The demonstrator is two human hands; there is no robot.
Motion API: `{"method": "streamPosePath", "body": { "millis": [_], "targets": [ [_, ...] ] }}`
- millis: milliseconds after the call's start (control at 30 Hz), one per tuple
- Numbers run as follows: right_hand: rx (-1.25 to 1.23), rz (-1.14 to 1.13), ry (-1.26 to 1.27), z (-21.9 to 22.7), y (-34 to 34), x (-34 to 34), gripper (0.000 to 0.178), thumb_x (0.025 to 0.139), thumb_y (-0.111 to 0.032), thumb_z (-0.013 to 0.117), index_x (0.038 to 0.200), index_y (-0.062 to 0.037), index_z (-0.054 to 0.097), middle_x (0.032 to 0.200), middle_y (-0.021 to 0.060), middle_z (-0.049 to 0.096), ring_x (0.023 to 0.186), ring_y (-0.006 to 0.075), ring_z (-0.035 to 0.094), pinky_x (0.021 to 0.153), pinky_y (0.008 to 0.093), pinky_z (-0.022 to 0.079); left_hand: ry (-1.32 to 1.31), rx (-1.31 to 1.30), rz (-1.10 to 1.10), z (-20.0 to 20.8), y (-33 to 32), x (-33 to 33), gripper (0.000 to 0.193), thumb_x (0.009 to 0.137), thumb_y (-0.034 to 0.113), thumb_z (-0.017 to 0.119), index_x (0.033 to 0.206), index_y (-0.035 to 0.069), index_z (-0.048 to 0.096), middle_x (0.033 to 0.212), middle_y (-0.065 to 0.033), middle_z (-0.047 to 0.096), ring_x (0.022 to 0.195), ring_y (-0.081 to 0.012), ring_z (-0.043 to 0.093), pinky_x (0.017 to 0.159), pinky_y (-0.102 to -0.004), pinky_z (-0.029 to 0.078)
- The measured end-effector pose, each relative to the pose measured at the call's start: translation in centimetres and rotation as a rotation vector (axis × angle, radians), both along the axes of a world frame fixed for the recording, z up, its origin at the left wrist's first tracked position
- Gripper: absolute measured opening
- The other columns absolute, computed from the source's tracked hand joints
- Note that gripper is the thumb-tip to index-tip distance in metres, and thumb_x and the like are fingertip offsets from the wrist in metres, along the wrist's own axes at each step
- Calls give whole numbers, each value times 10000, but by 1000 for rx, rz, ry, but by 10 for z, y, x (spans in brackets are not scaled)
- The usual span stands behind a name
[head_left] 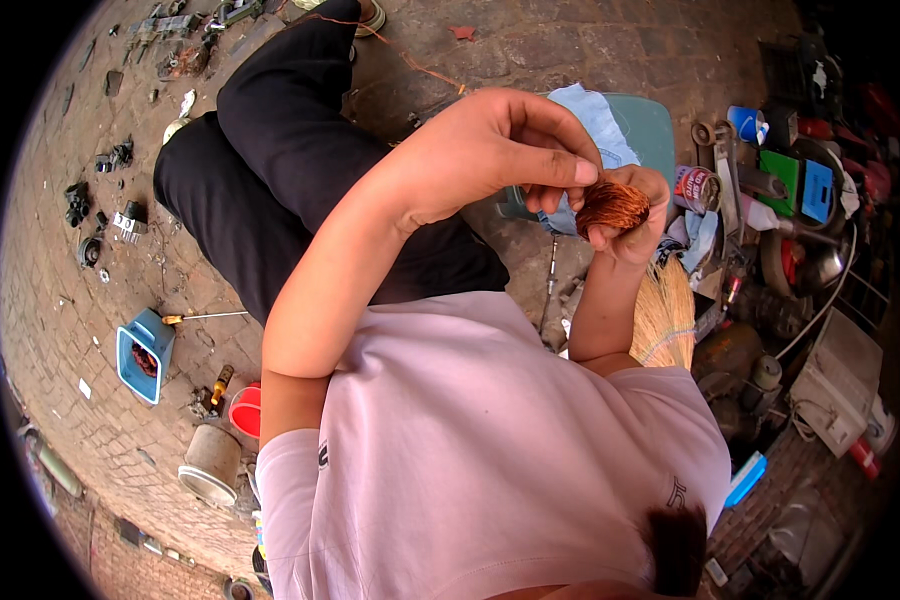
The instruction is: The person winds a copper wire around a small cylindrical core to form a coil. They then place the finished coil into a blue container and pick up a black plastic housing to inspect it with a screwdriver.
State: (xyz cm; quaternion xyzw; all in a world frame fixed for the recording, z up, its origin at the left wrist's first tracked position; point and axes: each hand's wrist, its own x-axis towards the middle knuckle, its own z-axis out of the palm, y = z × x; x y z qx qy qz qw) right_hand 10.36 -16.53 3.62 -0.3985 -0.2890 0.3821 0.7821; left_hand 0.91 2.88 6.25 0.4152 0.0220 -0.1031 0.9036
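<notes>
A thick bundle of copper wire [613, 208] is gripped in my right hand [642, 200], whose fingers and thumb wrap round it. My left hand [515, 150] reaches across from the left, thumb and fingers pinched together at the upper left edge of the bundle. The pinch appears to hold copper wire there, though the strand itself is hard to see. A loose thin copper wire [410, 62] trails over the bricks beyond my left hand, toward my foot. Behind both hands, a light blue denim cloth [595, 115] lies over a green stool-like seat [653, 125].
At right stand a straw broom [667, 312], a tin can [697, 188], a blue cup [745, 123] and cluttered metal parts. On the left are a blue bin [148, 350] with reddish pieces inside, a screwdriver [174, 319], a white bucket [210, 462] and a red container [245, 410].
</notes>
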Motion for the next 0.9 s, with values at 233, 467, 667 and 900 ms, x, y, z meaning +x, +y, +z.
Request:
{"method": "streamPosePath", "body": {
  "millis": [233,467,667,900],
  "targets": [
    [0,-27,-37,0,1,-1,193,658,-75,823,667,-37,634,686,137,643,682,253,643,608,333,517,1,-60,-12,-3,-2,2,156,853,129,671,930,-6,667,762,-22,629,641,-72,566,571,-210,432],
    [16,-32,-22,0,2,-1,201,666,-94,825,660,-38,632,663,134,639,678,255,647,606,335,513,4,-70,-18,-4,-2,2,154,854,124,669,934,-7,667,765,-25,630,639,-73,566,574,-209,433],
    [4,-29,-40,0,0,-1,210,672,-119,827,657,-34,635,669,129,643,675,252,650,616,340,514,-11,-65,-31,-4,-3,3,152,852,122,669,931,-8,668,763,-26,629,629,-70,556,561,-206,427],
    [8,-21,1,0,1,-2,223,678,-127,827,649,-32,627,675,124,646,682,250,659,648,347,527,-11,-80,-32,-5,-3,2,152,847,119,671,929,-9,666,761,-27,626,626,-69,552,555,-204,423]
  ]
}}
